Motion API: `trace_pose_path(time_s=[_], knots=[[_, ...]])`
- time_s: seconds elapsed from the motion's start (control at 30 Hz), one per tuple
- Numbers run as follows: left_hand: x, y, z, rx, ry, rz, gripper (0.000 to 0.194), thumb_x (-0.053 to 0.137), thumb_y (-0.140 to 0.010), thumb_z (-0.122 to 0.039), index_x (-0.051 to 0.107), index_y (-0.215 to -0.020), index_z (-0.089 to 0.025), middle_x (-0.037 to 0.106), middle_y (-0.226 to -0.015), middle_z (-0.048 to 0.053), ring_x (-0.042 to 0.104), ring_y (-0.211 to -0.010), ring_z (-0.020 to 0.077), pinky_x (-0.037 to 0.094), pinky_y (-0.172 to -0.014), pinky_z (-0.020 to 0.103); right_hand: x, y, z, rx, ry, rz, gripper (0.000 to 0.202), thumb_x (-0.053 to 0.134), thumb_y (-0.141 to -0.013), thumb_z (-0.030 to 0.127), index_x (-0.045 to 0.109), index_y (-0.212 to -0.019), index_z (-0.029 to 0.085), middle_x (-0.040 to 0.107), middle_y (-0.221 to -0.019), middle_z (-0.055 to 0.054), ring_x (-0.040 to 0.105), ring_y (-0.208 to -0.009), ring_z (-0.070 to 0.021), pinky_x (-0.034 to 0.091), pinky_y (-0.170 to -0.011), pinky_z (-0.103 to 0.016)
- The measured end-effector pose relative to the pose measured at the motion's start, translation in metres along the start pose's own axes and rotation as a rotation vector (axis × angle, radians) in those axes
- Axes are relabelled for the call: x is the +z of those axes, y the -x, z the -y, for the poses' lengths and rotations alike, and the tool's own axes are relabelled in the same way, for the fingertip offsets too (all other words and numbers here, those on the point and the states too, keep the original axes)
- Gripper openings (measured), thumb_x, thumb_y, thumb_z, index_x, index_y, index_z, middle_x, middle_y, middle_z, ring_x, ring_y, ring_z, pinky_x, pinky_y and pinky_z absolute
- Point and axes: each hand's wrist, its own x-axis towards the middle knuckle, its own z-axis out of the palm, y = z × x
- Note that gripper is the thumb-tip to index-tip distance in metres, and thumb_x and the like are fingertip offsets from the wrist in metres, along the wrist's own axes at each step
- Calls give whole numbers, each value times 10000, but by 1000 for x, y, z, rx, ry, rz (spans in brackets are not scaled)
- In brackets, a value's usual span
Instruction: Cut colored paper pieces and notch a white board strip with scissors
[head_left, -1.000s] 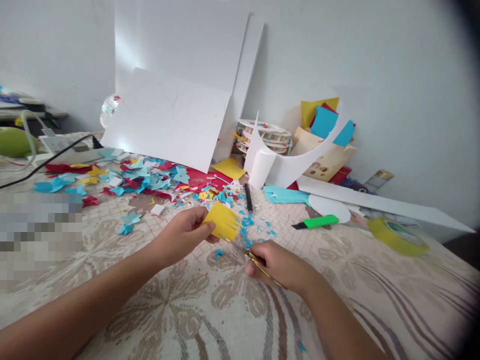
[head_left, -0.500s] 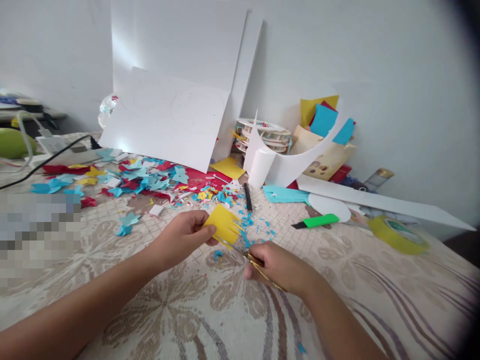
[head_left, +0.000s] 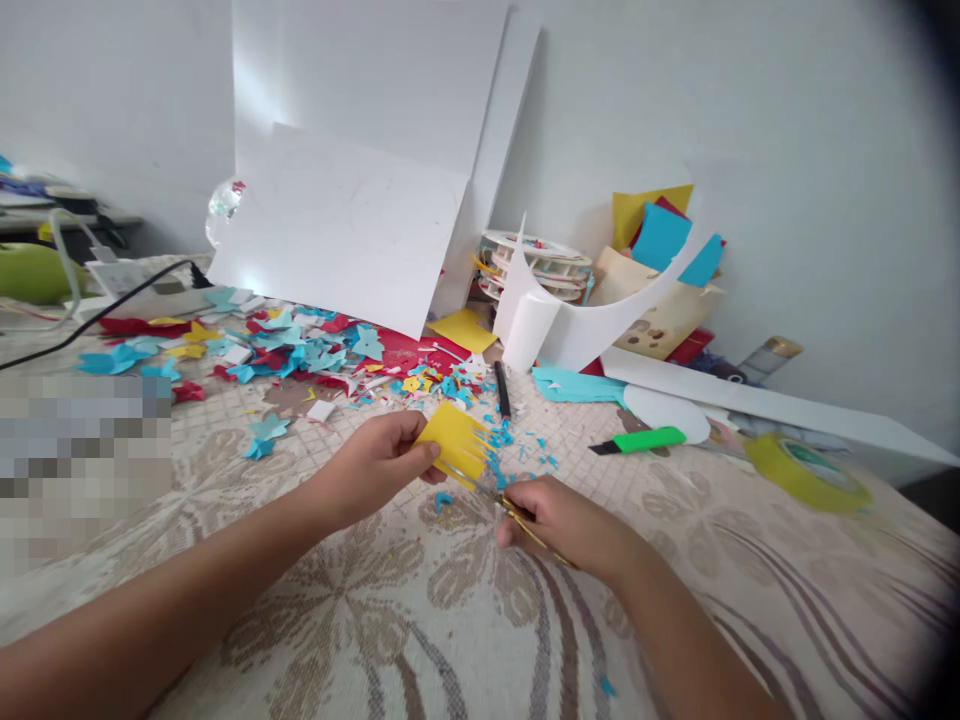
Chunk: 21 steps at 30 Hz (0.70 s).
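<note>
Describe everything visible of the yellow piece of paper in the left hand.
The small, roughly square piece of yellow paper looks thin and matte. Its right-hand side is cut into a fringe of narrow strips; the left part looks whole. It slants above the cream, brown-patterned cloth, gripped at its left side by the bare left hand. The gold-handled metal scissors in the bare right hand have their blades at its lower edge. Its number of layers cannot be told.
</note>
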Motion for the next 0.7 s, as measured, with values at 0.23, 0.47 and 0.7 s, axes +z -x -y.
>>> trace_pose_path(time_s=[0.23, 0.47, 0.7], knots=[[0, 0, 0, -3, 46, -3, 81, 526, -747, -211, 520, -687, -157, 633, -633, 9, 643, -626, 149, 502, -605, 265, -1, -1, 4, 11, 13, -1, 390, 538, -776, 445, 398, -550, 160, 356, -513, 59, 325, -490, -75, 215, -411, -188], [1, 0, -3, -34, 106, -1, 76, 530, -731, -196, 513, -672, -151, 628, -609, 4, 642, -591, 138, 507, -592, 258, -1, -1, 2, 4, 3, 10, 373, 540, -776, 433, 435, -552, 155, 364, -513, 58, 327, -484, -75, 221, -422, -190], [3, 1, -6, -19, 95, -10, 87, 534, -727, -190, 511, -649, -158, 632, -594, 2, 649, -588, 145, 507, -583, 260, -1, -1, 2, -10, -4, 15, 368, 529, -785, 444, 492, -566, 151, 385, -504, 53, 333, -470, -80, 222, -422, -197]])
